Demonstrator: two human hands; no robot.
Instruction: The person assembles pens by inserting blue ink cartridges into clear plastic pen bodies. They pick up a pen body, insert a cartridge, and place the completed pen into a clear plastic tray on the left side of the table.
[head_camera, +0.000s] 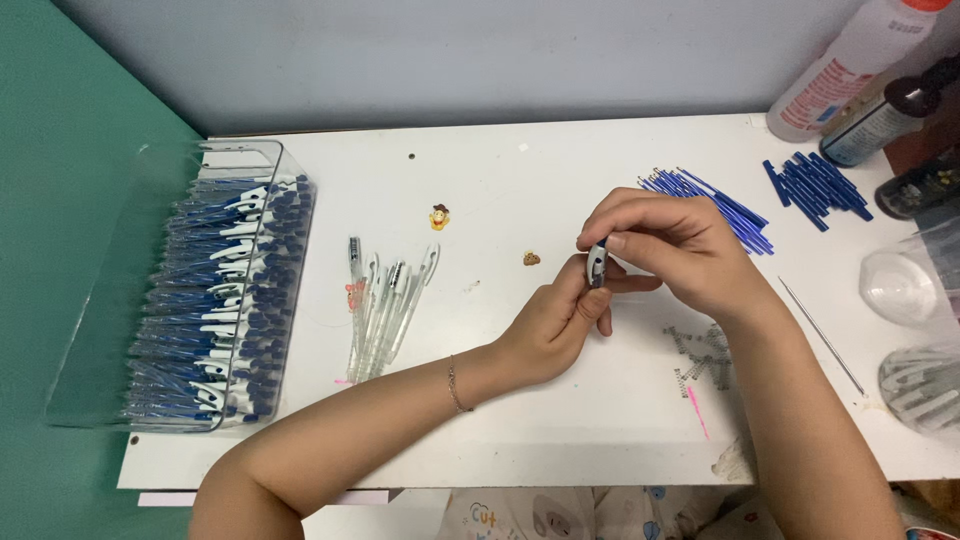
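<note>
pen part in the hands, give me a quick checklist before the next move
1. Pen part gripped by both the left hand and right hand: ok.
2. Part fully seated: cannot tell, fingers cover it.
3. Springs close by the right wrist: ok.
4. Blue refills in a pile behind the hands: ok.
5. Clear pen barrels lying left of the hands: ok.
6. Clear box of finished pens has spare room: cannot tell.

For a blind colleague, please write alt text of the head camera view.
Two hands, the left hand and right hand, hold a small pen part together above a white table. A clear box of blue pens stands at the left.
</note>
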